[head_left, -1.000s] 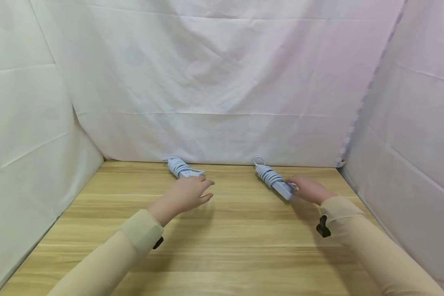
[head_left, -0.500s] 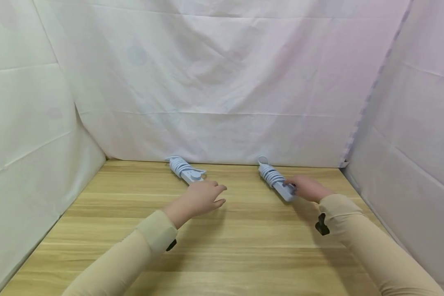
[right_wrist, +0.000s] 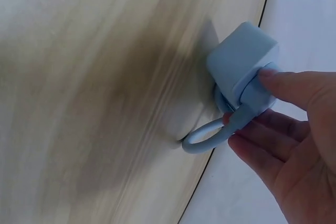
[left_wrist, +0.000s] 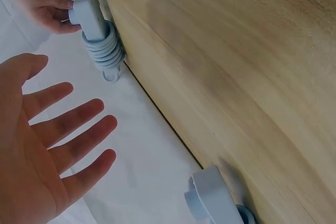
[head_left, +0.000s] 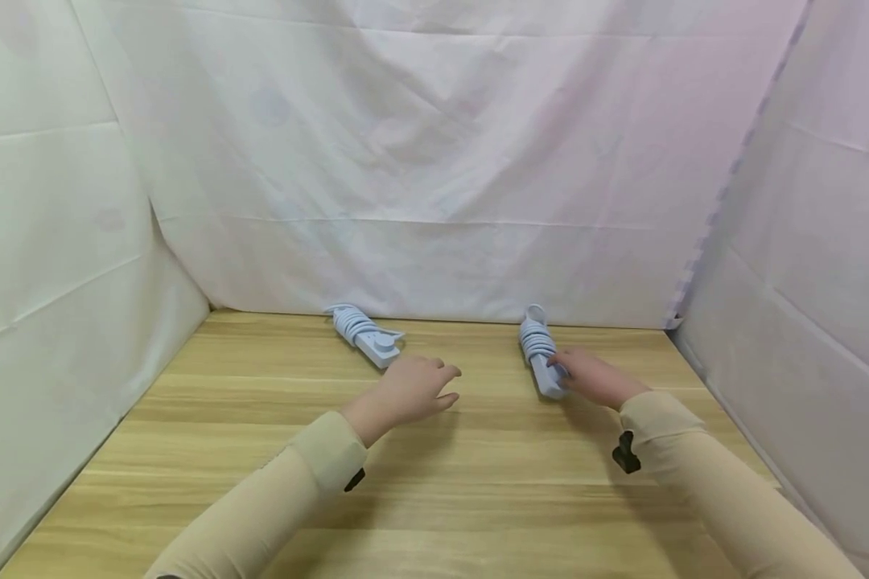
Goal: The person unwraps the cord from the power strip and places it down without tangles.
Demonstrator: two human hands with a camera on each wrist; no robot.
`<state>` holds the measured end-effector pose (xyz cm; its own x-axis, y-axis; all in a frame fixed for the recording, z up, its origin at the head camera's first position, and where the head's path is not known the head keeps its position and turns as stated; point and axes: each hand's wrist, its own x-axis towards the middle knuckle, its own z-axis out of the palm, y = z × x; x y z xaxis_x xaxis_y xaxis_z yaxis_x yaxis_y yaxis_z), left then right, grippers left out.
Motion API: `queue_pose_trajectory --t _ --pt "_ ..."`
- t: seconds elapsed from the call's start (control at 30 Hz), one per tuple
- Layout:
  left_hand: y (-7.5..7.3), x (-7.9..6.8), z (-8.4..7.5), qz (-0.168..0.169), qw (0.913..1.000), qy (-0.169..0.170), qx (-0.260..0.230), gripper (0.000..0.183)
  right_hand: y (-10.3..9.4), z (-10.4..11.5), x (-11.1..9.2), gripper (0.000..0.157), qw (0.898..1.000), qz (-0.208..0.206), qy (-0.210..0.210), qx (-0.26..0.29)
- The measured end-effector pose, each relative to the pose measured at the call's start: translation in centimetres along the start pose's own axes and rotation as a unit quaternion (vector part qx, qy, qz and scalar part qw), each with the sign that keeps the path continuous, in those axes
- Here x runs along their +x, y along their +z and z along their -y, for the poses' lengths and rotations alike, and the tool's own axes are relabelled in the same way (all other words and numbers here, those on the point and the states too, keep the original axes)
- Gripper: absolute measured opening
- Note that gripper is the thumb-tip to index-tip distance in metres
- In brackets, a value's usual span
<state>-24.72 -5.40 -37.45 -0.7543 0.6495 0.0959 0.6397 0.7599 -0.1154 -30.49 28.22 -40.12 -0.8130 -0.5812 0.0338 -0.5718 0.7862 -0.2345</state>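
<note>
Plug (right_wrist: 255, 96) of the right power strip (head_left: 544, 375) sits pinched between thumb and fingers of the right hand (head_left: 588, 376); the strip, cord (head_left: 537, 339) wound round it, lies on the worktop (head_left: 492, 482) near the white curtain (head_left: 420, 161). The left hand (head_left: 408, 390), fingers spread apart, hangs near the left power strip (head_left: 375, 349).

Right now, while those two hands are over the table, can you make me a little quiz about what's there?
1. Which one has its round, pale-blue plug pinched: the left cord-wrapped, pale-blue plastic power strip or the right one?
2. True or false: both bare hands are holding something.
3. What is behind the flat wood-grain tabletop? A) a brick wall, B) creased white cloth, C) a window.

Key:
1. The right one; the bare right hand pinches that plug.
2. False; the bare left hand has its fingers spread and holds nothing.
3. B.
</note>
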Motion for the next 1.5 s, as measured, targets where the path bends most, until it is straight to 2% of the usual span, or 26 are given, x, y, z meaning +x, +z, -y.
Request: queue_pose_trajectory --t 0.1,0.27,0.53,0.9,1.23,1.37,1.5 --pt "0.0 0.1 0.0 -0.003 1.0 0.002 0.002 0.042 0.0 0.4 0.2 0.028 1.0 0.008 0.01 0.0" --pt "-0.1 0.1 0.0 -0.005 1.0 -0.005 -0.002 0.042 0.0 1.3 0.4 0.03 1.0 -0.004 0.009 -0.003" --pt "0.0 -0.2 -0.7 0.022 0.9989 -0.015 -0.038 0.044 1.0 2.9 0.3 0.029 0.999 -0.02 0.027 0.001" --pt "-0.2 -0.2 -1.3 0.0 0.9986 -0.023 -0.047 0.043 1.5 6.5 0.3 0.031 0.998 -0.062 0.0 0.016" --pt "-0.7 -0.3 -1.6 -0.019 0.9982 -0.022 -0.052 0.044 1.2 9.3 0.4 0.034 0.995 -0.095 0.02 -0.006" --pt "-0.9 -0.4 -2.0 -0.017 0.9978 -0.028 -0.058 0.048 0.9 10.8 0.3 0.034 0.994 -0.107 0.017 -0.009" --pt "-1.1 -0.4 -2.3 -0.034 0.9968 -0.029 -0.066 0.052 0.3 12.2 0.1 0.036 0.993 -0.118 0.014 -0.005"
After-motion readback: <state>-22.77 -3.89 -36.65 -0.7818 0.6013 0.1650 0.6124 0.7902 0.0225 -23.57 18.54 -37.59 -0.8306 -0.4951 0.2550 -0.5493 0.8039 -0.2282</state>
